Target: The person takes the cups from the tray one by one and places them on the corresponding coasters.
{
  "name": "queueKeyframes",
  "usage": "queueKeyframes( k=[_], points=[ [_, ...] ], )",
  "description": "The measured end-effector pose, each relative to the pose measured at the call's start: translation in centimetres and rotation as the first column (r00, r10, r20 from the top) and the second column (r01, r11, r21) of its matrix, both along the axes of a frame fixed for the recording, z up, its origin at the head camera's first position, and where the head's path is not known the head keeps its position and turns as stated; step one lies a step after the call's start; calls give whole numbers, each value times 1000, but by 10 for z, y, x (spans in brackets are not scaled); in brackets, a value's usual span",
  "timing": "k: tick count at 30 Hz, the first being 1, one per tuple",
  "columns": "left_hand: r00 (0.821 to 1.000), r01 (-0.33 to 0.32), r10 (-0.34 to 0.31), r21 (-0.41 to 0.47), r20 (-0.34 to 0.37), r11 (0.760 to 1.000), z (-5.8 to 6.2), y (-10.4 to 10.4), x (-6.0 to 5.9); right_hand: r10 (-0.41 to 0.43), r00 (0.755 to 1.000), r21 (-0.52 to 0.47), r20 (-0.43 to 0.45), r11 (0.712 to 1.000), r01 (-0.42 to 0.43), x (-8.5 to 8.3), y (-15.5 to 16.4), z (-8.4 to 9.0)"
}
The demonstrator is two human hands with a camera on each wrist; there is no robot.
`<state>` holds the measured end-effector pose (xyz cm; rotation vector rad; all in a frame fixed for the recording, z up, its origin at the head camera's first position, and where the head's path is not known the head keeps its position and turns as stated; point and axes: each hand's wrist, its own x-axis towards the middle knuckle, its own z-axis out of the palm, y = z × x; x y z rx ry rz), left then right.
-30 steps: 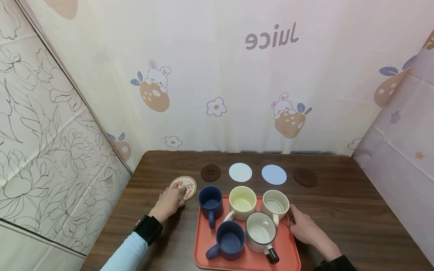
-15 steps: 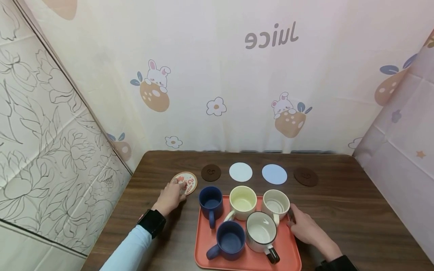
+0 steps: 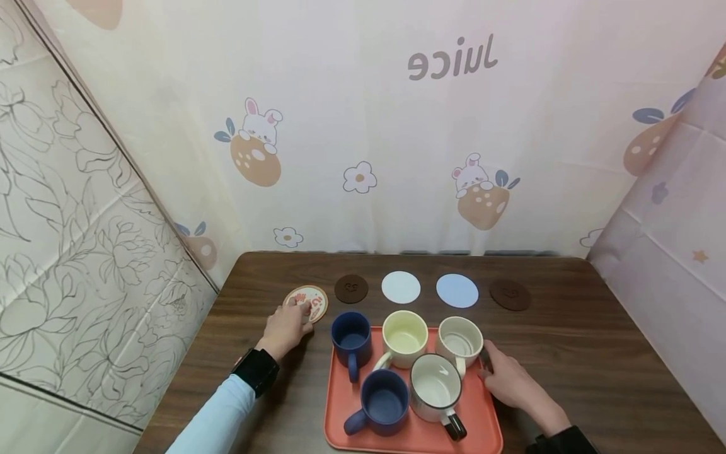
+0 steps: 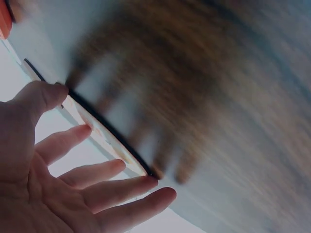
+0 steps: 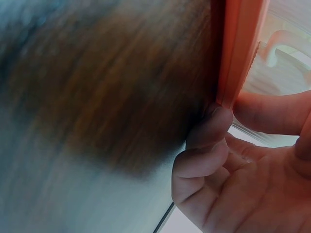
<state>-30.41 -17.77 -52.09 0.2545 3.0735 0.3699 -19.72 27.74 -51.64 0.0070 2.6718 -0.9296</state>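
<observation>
My left hand rests its fingertips on a round coaster with a red print and a tan rim. In the left wrist view the fingers are spread and fairly straight, and the thumb touches the coaster's dark edge. With thumb and curled fingers, my right hand grips the right rim of a coral tray. On the tray stand a cream mug, a pale yellow mug, a navy mug and a white mug with a black handle. Another navy mug stands at its back left corner.
Behind the tray, in a row, lie a dark brown coaster with a face, a white coaster, a light blue coaster and another dark brown coaster. A printed curtain hangs behind the wooden table.
My left hand and the printed coaster have slid a little toward the table's back, roughly level with the other coasters. My right hand and the tray have stayed in place.
</observation>
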Motion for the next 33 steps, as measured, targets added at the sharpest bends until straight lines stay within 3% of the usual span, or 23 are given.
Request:
queueKeyframes(
  k=[16, 33],
  points=[
    [1000, -10, 10, 28, -3, 1000, 2, 5, -17, -1, 1000, -7, 20, 1000, 1, 0, 0, 1],
    [997, -74, 73, 38, 19, 997, 1, 3, -35, -19, 999, -29, 28, 999, 20, 0, -1, 1]
  ],
)
